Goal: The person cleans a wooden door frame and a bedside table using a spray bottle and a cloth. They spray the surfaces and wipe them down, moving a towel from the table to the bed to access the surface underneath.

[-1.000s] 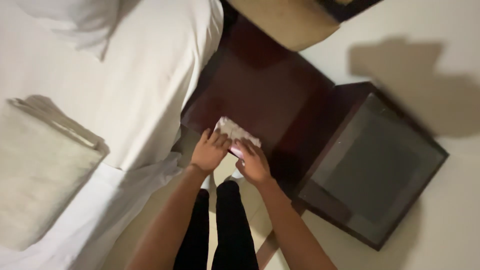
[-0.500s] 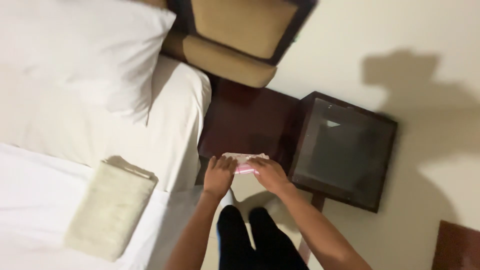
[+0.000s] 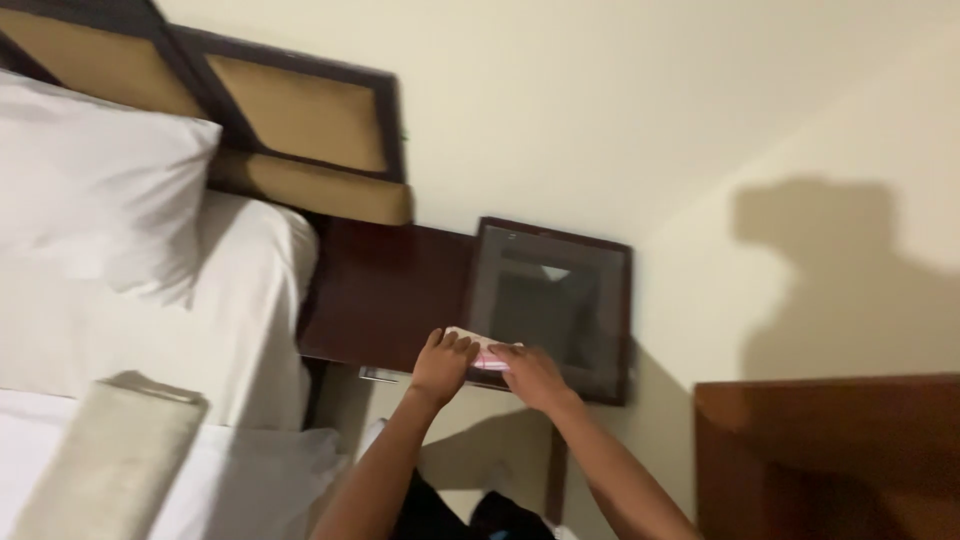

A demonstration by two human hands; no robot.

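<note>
As both palms press flat, left hand (image 3: 443,362) and right hand (image 3: 530,374) spread on 1 pale cloth (image 3: 483,354), dark nightstand (image 3: 385,295) edge, bed (image 3: 200,320) alongside

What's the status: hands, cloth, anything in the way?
Left hand and right hand both flat on the pale folded cloth. Cloth on the dark nightstand, at its front edge. Dark-framed box close behind.

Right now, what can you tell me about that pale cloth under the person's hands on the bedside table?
The cloth is small, whitish with a pink tinge, and looks soft. It lies flat near the front edge of the dark wooden nightstand, beside a dark square glass-topped frame. The left hand and right hand both press on it, covering most of it, so its outline is unclear.
</note>
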